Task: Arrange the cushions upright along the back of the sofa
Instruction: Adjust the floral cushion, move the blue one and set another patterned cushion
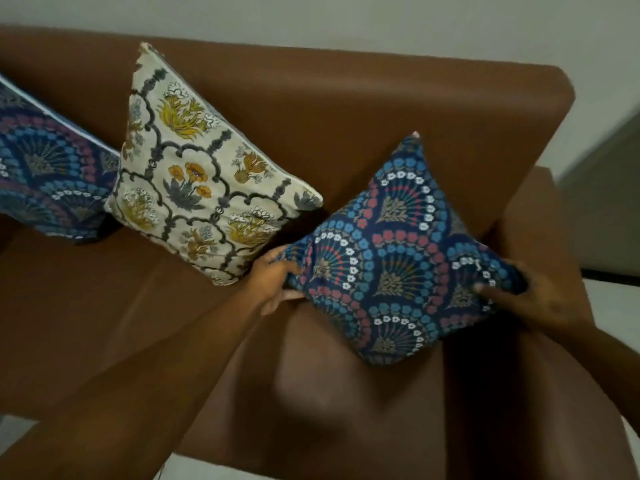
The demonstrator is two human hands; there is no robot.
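Nearest, two bare forearms reach in from the bottom edge, heavily blurred close to the camera. Left hand (pixel 273 282) grips the left corner of a blue fan-patterned cushion (pixel 398 268): fingers curled over the front of the fabric, thumb below the edge, corner pinched between them. Right hand (pixel 533 299) holds the opposite, right corner; fingers wrap around the cushion's edge, thumb laid across the patterned face. That hand is dark and partly in shadow, so fine finger detail is hard to read.

Cushion held between both hands, tilted so it stands on one corner like a diamond. Its lower point sits at or just above the sofa seat (pixel 104 306); contact cannot be told. Its top corner reaches up against the brown backrest (pixel 381 109). Position: right end of the sofa, just beside the armrest (pixel 526 216).

Further back, middle: a cream floral cushion (pixel 201 174) with yellow flowers and grey scalloped lines. It leans against the backrest, also skewed onto a corner, not square. Its lower right edge lies just beside the left hand, near the held cushion's left corner.

Further left, cut off by the frame edge: a second blue fan-patterned cushion (pixel 45 178), leaning on the backrest, its right side touching or tucked behind the cream one.

Behind the sofa, a plain pale wall (pixel 346 19).
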